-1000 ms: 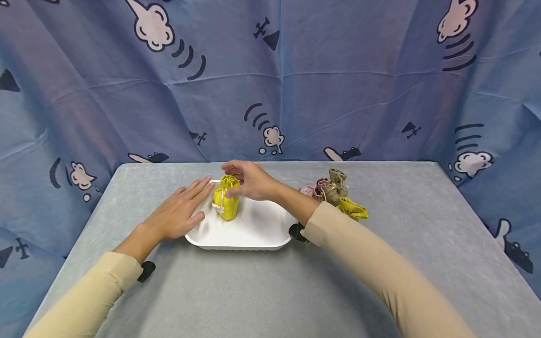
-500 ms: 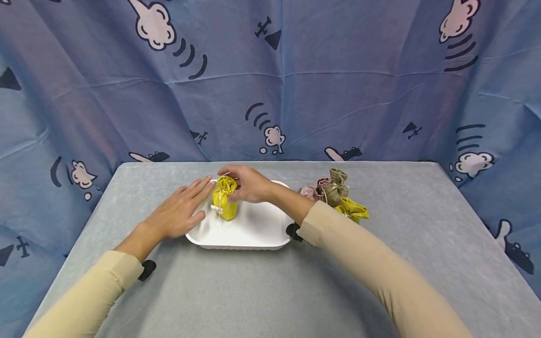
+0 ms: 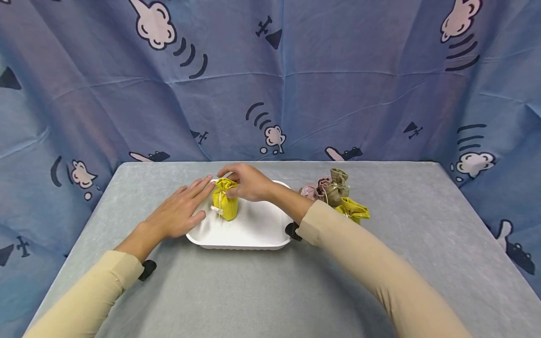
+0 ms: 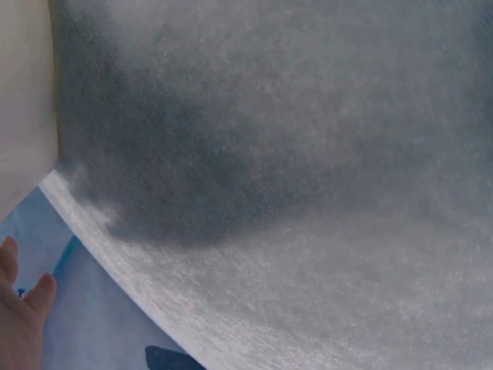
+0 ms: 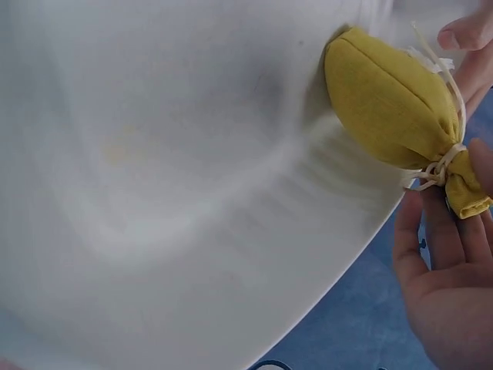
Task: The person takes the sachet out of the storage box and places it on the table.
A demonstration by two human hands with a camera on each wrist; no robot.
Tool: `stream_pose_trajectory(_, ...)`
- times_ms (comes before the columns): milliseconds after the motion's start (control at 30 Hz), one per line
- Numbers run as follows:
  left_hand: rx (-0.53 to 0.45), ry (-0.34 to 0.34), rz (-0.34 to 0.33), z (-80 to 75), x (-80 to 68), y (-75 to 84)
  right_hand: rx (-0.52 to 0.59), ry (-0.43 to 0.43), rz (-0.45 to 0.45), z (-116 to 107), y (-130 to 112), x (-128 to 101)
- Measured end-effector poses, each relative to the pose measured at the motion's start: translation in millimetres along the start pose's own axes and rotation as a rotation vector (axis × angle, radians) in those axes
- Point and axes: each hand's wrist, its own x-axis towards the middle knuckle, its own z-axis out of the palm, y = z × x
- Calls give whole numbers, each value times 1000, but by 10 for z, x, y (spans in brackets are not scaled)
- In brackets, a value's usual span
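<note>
A yellow drawstring pouch stands upright in the back left of a white tray at the table's middle. My right hand reaches over the tray and holds the pouch's gathered top with curled fingers. In the right wrist view the pouch leans on the tray wall, its tied neck between my thumb and fingers. My left hand lies flat with straight fingers on the tray's left rim, just beside the pouch.
Three more pouches sit right of the tray: a pink one, an olive one and a yellow one. The grey table is backed by a blue printed curtain. The left wrist view shows mostly grey table cloth.
My right hand has shifted from the pouch's side to its gathered top, and the pouch has moved slightly back and left in the tray. The left hand has stayed put.
</note>
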Motion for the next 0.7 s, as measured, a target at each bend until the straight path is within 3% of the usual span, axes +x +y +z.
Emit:
stream_pose_trajectory(367,5,35,30,-4,0,-9,23,20,-12,-80,-32,-51)
stream_pose_trajectory(700,3,34,31,-1,2,-5,39,90,-51,-339,-157,-200)
